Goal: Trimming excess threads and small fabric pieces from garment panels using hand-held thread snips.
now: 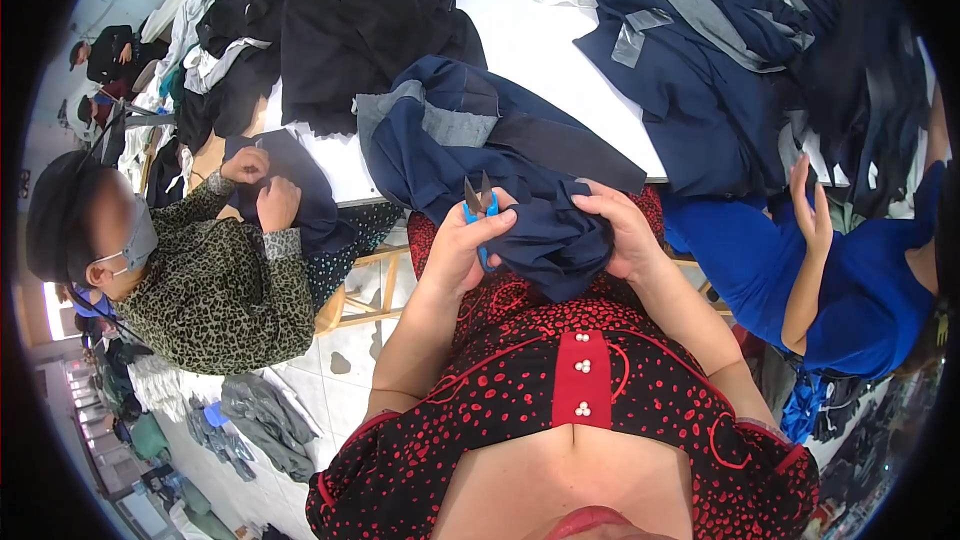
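Blue-handled thread snips sit in my left hand, their two blades pointing up and apart. The thumb of that hand also presses against a navy garment, bunched up in front of my lap. My right hand grips the same garment at its right side, thumb on top and the other fingers partly hidden beneath. The garment runs up over the table edge, where a grey lining piece with a frayed edge shows.
Black garments are heaped on the white table at far left, navy ones at far right. A person in leopard print handles dark cloth at left; another in blue sits at right. Clothes lie on the floor.
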